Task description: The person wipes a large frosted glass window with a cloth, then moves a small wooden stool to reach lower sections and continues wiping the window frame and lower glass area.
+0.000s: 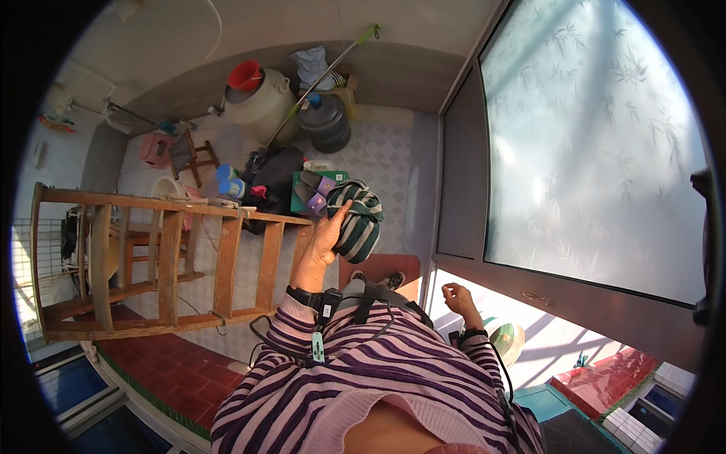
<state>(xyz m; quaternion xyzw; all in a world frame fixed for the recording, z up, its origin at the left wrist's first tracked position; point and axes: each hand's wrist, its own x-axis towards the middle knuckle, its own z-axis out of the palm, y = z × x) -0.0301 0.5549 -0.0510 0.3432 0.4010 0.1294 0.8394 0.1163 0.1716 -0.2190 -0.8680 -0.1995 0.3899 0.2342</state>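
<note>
My left hand (324, 238) grips a rolled bundle of striped fabric (357, 230), dark green and grey, held out ahead of my body. The thumb lies along the near side of the bundle; the fingers beneath it are hidden. Beyond it, a pair of purple and grey slippers (316, 192) rests on a green box (298, 201). My right hand (458, 299) hangs at my right side near the doorway, fingers loosely curled, with nothing visible in it. Below the bundle, my feet (394, 279) stand at a reddish mat (374, 265).
A wooden ladder (170, 267) stretches across the left. Farther ahead are a large jar (266, 108) with a red basin (244, 75), a dark water jug (326, 126), a long pole (317, 82) and a wooden stool (193, 156). A frosted-glass door (584, 153) stands on the right.
</note>
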